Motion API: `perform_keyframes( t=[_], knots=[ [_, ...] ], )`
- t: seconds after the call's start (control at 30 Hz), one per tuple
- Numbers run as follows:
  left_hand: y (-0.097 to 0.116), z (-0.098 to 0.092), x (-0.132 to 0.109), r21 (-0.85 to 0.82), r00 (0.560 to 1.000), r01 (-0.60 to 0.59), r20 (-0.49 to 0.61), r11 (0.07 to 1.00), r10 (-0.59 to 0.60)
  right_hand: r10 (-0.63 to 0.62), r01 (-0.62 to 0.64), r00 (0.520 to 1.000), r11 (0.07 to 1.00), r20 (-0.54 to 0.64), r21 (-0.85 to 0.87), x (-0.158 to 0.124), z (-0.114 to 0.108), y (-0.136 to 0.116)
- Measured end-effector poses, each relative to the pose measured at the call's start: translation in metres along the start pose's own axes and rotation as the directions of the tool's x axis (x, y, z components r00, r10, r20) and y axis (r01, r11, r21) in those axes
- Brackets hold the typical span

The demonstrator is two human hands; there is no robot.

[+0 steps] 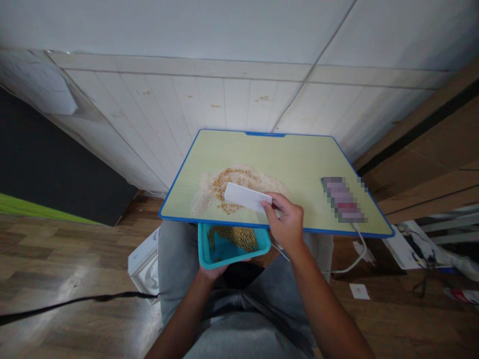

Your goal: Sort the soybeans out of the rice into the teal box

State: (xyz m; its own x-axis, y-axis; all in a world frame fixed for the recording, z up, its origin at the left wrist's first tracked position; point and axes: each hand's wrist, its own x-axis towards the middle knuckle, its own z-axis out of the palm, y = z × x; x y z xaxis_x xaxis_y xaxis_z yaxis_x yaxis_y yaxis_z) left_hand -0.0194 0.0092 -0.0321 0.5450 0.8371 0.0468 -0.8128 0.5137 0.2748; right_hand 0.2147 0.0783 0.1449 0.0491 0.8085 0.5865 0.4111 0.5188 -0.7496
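Observation:
My right hand (287,219) pinches one end of a flat white plastic piece (245,195), shaped like a scraper with rounded corners. It lies over a spread of round yellow beans (223,180), which look like soybeans. Pale grains like rice (204,195) surround the beans on the low table (295,154). Under the table's near edge, my left hand (214,272) holds a teal plastic container (202,254) from below; most of its fingers are hidden. More beans (241,238) lie in the container, mostly toward its far right side.
A pixelated phone-like object (342,199) lies on the table's right, with a white cable (361,249) running down from it. Behind the table stands a white panelled wall (235,102). Cardboard boxes (430,164) are at right, and a white box (145,262) sits on the floor at left.

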Motion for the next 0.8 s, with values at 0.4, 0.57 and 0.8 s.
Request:
perform_keyframes(
  t=[0.4, 0.57, 0.8],
  knots=[
    [-0.003, 0.030, 0.008, 0.065, 0.993, 0.027, -0.121, 0.998, -0.019, 0.016, -0.017, 0.996, 1.000, 0.083, 0.012, 0.000, -0.003, -0.001],
    [-0.003, 0.020, 0.006, 0.045, 0.997, 0.002, -0.074, 0.999, 0.001, 0.019, -0.018, 1.000, 1.000, 0.012, -0.018, 0.002, -0.006, 0.000],
    [-0.001, 0.027, 0.008, -0.013, 0.998, 0.014, 0.057, 1.000, -0.013, 0.026, -0.027, 0.995, 1.000, 0.100, 0.005, 0.000, -0.007, -0.001]
  ],
)
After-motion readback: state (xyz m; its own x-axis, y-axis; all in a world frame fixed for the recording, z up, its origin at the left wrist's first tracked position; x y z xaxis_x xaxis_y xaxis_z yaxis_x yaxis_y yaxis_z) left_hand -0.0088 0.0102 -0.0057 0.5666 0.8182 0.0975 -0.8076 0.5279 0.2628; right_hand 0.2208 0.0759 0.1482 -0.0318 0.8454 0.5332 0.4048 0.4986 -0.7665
